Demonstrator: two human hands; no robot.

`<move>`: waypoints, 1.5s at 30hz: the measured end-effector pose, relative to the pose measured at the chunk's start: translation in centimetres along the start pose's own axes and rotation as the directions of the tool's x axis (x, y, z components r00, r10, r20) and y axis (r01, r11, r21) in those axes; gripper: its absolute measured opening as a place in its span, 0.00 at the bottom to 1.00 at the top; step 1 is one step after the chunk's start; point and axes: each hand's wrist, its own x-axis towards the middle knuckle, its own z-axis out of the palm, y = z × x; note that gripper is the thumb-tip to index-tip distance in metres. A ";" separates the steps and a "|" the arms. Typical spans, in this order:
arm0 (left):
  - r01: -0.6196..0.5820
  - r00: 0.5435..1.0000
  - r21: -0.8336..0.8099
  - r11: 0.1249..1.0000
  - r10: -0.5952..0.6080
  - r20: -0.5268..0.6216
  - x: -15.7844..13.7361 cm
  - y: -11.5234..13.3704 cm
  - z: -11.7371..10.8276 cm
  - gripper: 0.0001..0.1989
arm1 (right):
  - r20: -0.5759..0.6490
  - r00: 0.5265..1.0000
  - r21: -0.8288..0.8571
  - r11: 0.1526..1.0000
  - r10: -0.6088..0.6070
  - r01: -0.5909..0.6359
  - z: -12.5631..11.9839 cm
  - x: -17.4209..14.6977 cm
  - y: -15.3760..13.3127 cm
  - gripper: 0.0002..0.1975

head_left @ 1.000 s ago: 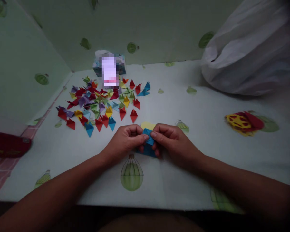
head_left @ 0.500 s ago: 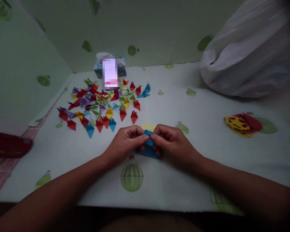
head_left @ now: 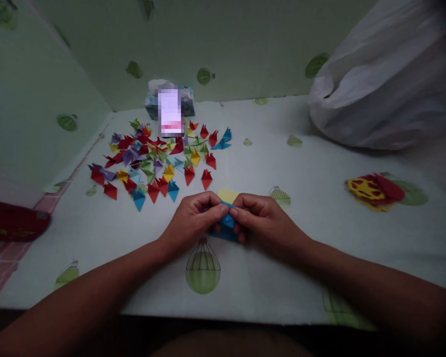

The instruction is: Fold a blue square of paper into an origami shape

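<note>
Both hands meet at the front middle of the table over a small piece of blue origami paper (head_left: 228, 221). My left hand (head_left: 195, 214) pinches its left side between thumb and fingers. On the other side, my right hand (head_left: 262, 215) grips it the same way, the thumbs almost touching at the upper part. The paper is partly folded, and my fingers hide much of it. Another blue sheet (head_left: 226, 234) shows beneath, though I cannot tell whether it is a separate piece. Just beyond my fingertips lies some yellow paper (head_left: 228, 195).
Many folded paper cranes (head_left: 152, 191) in several colours spread over the back left. Behind them a lit phone (head_left: 170, 111), blurred, leans at a tissue box (head_left: 188, 101). A white plastic bag (head_left: 375, 99) stands back right, with red and yellow cut-outs (head_left: 373, 191) before it. A red object (head_left: 15, 221) lies far left.
My thumbs have shifted slightly along the upper edge of the blue paper, and its top flap now looks flatter. Both hands keep their hold, and the other things stay in place.
</note>
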 end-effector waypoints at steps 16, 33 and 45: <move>-0.029 0.998 0.057 0.998 0.031 -0.046 0.0 0.2 0.2 0.11 | 0.021 1.000 0.106 0.994 0.009 -0.011 0.2 0.0 0.4 0.14; 0.044 0.998 -0.066 0.997 -0.041 0.045 0.1 0.0 0.5 0.11 | -0.080 0.996 0.042 0.998 -0.046 0.049 0.4 -0.1 0.2 0.14; 0.083 0.996 -0.052 0.995 -0.081 0.036 0.0 0.3 0.5 0.13 | -0.087 0.993 0.020 0.996 -0.084 0.087 0.4 -0.3 0.3 0.14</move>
